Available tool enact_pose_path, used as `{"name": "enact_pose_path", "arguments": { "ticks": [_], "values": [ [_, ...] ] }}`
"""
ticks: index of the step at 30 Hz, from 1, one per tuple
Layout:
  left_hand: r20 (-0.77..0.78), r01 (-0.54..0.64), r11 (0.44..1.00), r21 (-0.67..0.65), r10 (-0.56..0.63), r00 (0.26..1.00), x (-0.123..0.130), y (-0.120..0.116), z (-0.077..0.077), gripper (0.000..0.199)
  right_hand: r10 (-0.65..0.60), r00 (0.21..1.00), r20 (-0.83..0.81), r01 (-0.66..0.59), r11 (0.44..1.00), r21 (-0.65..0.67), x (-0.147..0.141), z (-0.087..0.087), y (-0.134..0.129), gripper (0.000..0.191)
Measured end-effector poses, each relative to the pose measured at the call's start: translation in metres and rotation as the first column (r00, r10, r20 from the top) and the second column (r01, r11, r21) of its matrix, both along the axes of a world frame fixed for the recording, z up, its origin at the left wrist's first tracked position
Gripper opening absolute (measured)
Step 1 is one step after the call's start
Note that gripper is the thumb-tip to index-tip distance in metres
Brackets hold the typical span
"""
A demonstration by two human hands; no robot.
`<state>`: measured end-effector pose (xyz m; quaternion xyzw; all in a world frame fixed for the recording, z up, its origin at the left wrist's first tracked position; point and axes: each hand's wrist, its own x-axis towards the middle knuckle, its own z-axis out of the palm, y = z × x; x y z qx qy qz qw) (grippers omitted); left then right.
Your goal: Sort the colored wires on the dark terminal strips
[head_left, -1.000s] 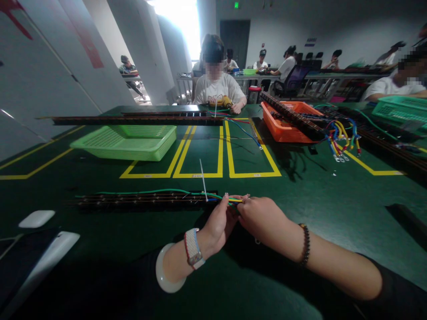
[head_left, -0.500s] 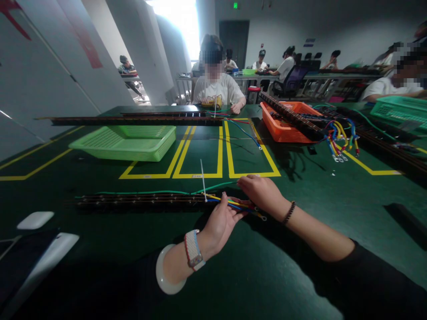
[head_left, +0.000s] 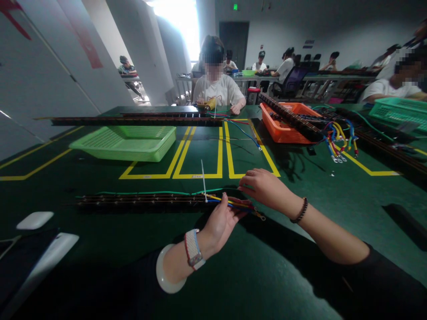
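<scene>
My left hand (head_left: 222, 224), with a watch and a white bangle on its wrist, is closed around a bundle of yellow, blue and red wires (head_left: 238, 205) with ring terminals at their ends. These wires come out of the right end of a long dark strip assembly (head_left: 140, 199) lying on the table. A green wire (head_left: 150, 193) runs along the strip's far edge. A white cable tie (head_left: 203, 180) stands up near that end, its tail free. My right hand (head_left: 263, 189) is just above and right of the bundle, fingers curled together near the green wire's end; their grip is hidden.
A green basket (head_left: 133, 151) stands beyond the strip, under another long strip (head_left: 140, 121). Right of it, an orange basket (head_left: 283, 133) holds more strips with dangling terminals. Yellow tape outlines mark the table (head_left: 300, 275). A co-worker (head_left: 216, 89) sits opposite; a white case (head_left: 35, 220) lies left.
My right hand has moved slightly right and turned, and the green wire's end has sunk lower toward the bundle. My left hand stays on the wires.
</scene>
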<state>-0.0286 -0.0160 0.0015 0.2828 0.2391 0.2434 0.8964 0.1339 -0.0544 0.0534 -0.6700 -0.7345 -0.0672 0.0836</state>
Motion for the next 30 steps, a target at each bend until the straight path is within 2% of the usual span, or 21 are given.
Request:
{"name": "enact_pose_path", "arguments": {
  "ticks": [4,6,9,13,19,22,26,30],
  "values": [
    [-0.001,-0.035,0.999,-0.026,0.035,0.999,0.001,0.001,-0.005,0.029,-0.013,0.999,-0.041,0.006,0.987,-0.160,-0.015,0.018,-0.015,0.025],
    [-0.012,-0.045,0.998,-0.034,0.045,0.999,0.002,0.002,-0.006,0.030,-0.011,1.000,0.005,0.012,0.972,-0.237,-0.021,0.017,-0.019,0.021],
    [-0.004,-0.052,0.997,-0.053,0.052,0.999,0.003,0.002,-0.004,0.029,-0.038,0.998,0.050,0.050,0.959,-0.280,-0.026,0.010,-0.019,0.013],
    [0.005,-0.043,0.996,-0.084,0.043,0.999,0.003,0.001,-0.003,0.029,-0.070,0.997,0.013,0.071,0.960,-0.270,-0.026,0.004,-0.016,0.017],
    [0.033,-0.014,0.998,-0.057,0.016,0.999,0.003,0.002,-0.008,0.030,-0.053,0.999,0.010,0.053,0.969,-0.241,-0.026,0.000,-0.014,0.024],
    [0.038,-0.006,0.999,-0.047,0.007,0.999,0.003,0.003,-0.008,0.032,-0.042,0.999,0.014,0.044,0.976,-0.215,-0.025,0.002,-0.014,0.019],
    [0.017,-0.017,1.000,-0.012,0.017,1.000,0.003,0.001,-0.005,0.032,-0.123,0.992,0.021,0.125,0.985,-0.116,-0.023,0.007,-0.013,0.014],
    [0.017,-0.015,0.999,0.040,0.015,1.000,0.002,-0.001,-0.005,0.021,-0.158,0.987,-0.003,0.158,0.987,-0.034,-0.018,0.003,-0.010,0.019]
  ]
}}
